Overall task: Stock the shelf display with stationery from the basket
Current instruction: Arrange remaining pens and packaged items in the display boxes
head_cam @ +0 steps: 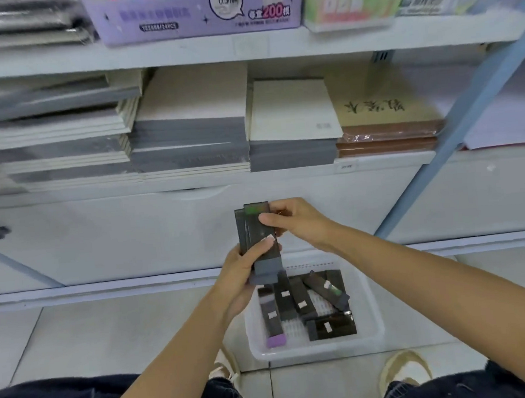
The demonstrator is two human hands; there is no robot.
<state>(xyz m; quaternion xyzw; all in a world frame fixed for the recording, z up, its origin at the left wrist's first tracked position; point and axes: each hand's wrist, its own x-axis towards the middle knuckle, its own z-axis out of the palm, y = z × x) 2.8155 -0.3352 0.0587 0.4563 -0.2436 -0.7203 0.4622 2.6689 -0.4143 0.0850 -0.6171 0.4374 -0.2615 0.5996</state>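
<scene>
A small stack of long dark stationery packs stands upright in front of the shelf's white base. My left hand grips the stack's lower half, thumb across the front. My right hand pinches the upper right edge of the front pack. Below them a white plastic basket sits on the floor tiles. Several more dark packs lie loose in it, one with a purple end.
The shelf above holds stacks of grey and white notebooks and brown notebooks. A purple pencil-lead box stands on the upper shelf. A blue upright slants at the right. My knees and shoes frame the basket.
</scene>
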